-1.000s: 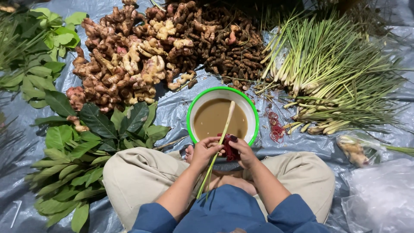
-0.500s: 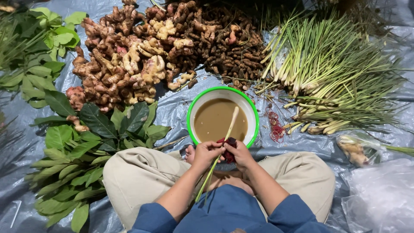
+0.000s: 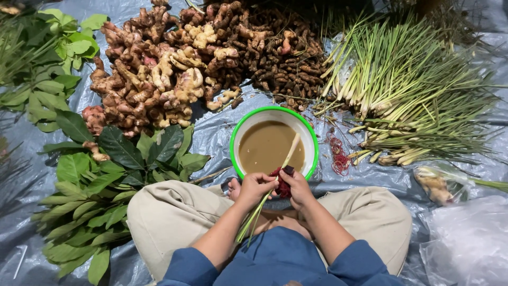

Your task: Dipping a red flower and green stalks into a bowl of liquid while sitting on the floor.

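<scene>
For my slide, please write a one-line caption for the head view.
Seated person's left hand and right hand hold a lemongrass stalk over a bowl of brown water.

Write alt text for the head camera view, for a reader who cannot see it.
Seen from above, a seated person's left hand and right hand hold a lemongrass stalk and a red scrubber at a green-rimmed bowl of murky brown water. Around it on a grey plastic sheet lie ginger roots, lemongrass bundles and green leaves.
</scene>
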